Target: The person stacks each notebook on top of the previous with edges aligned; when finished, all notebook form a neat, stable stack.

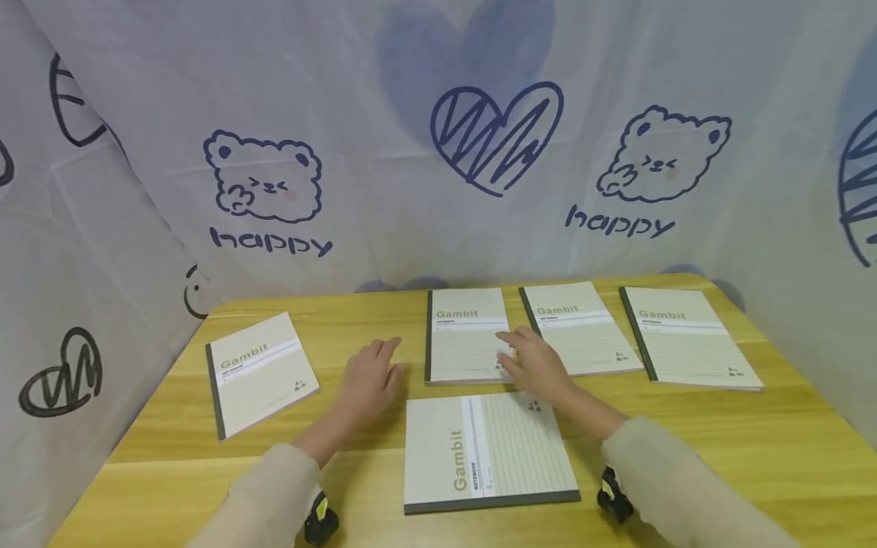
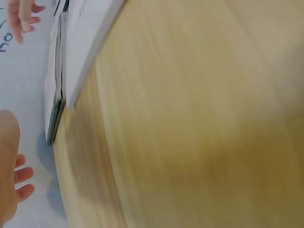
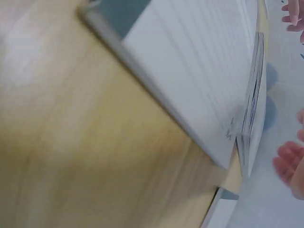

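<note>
My left hand (image 1: 370,377) hovers over the wood-grain table with fingers loosely spread and nothing in them. It is between a tilted notebook (image 1: 267,377) on the left and the back middle notebook (image 1: 459,358). Over the right side of that back middle notebook reaches my right hand (image 1: 537,367), its fingers extended and holding nothing. A sideways notebook (image 1: 438,426) lies in front, dark spine toward me, its far right corner below my right wrist. Each cover is cream with gold "Gambit" lettering. The right wrist view shows my right hand (image 3: 292,166) raised past the notebooks.
Two more notebooks lie at the back right: one slightly tilted (image 1: 582,346) beside the middle one, another (image 1: 692,354) farther right. The table (image 1: 747,449) meets a white cloth (image 1: 384,205) printed with bears and hearts behind and at both sides.
</note>
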The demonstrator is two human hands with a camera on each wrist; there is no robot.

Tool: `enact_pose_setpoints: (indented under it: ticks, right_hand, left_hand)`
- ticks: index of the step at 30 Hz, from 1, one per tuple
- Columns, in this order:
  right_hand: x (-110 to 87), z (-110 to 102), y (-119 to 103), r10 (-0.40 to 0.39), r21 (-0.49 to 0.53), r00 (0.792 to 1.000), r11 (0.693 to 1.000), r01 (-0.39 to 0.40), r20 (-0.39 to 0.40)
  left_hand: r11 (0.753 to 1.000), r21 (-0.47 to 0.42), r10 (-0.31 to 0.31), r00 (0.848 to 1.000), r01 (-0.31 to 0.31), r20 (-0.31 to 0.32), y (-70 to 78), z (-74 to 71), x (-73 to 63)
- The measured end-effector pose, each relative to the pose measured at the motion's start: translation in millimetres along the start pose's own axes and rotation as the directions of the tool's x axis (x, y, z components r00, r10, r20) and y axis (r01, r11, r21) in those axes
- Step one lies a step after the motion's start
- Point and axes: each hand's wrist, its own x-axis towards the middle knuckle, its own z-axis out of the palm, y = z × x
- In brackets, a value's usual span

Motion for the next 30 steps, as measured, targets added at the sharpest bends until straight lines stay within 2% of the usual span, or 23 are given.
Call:
enact_pose_setpoints:
  ticks: [2,5,7,9,12,14,17,19,21,26,30]
  right_hand:
    - [3.5,-1.6,-4.3,-0.138,-0.074,0.989,0.988,0.134,-0.047]
    - [9.7,-6.6,-13.9,-0.338,-0.191,0.936,0.929,0.316,-0.097]
    - [13.6,-10.4,-22.9,-0.420,-0.219,0.903,0.893,0.394,-0.089]
    - [15.9,-11.3,-32.2,-0.453,-0.233,0.890,0.872,0.430,-0.055]
    - [15.4,-5.2,-46.2,-0.443,-0.273,0.894,0.855,0.442,0.062]
    - [13.4,4.2,-55.8,-0.413,-0.291,0.895,0.847,0.446,0.169]
    - [8.4,19.8,-71.9,-0.365,-0.291,0.874,0.840,0.458,0.321]
    - [5.4,29.6,-82.1,-0.333,-0.255,0.856,0.856,0.450,0.395]
    - [3.3,36.7,-92.5,-0.304,-0.234,0.841,0.868,0.438,0.447]
    - [3.3,53.1,-116.8,-0.260,-0.214,0.807,0.880,0.424,0.530]
    - [6.1,64.8,-132.8,-0.270,-0.202,0.782,0.872,0.446,0.562]
  left_hand:
    - [1.000,0.008,-0.017,1.000,0.017,0.015,-6.5,-8.1,-6.0]
    - [0.999,0.022,-0.043,0.998,0.042,0.052,-15.8,-23.3,-15.5]
    - [0.998,0.026,-0.061,0.995,0.059,0.077,-21.7,-34.0,-21.8]
    - [0.996,0.029,-0.084,0.992,0.082,0.099,-28.0,-42.1,-29.0]
    - [0.992,0.023,-0.123,0.986,0.121,0.116,-39.0,-48.7,-43.0]
    - [0.989,-0.001,-0.144,0.982,0.145,0.124,-47.1,-51.4,-55.2]
    - [0.985,-0.019,-0.168,0.972,0.173,0.162,-59.3,-55.0,-76.6]
    - [0.983,-0.012,-0.177,0.965,0.183,0.191,-66.7,-56.5,-89.9]
    - [0.982,0.019,-0.185,0.961,0.185,0.207,-72.6,-57.6,-100.0]
    - [0.978,0.068,-0.205,0.960,0.195,0.189,-82.6,-62.4,-116.4]
    - [0.974,0.066,-0.226,0.949,0.217,0.220,-91.7,-65.1,-127.2]
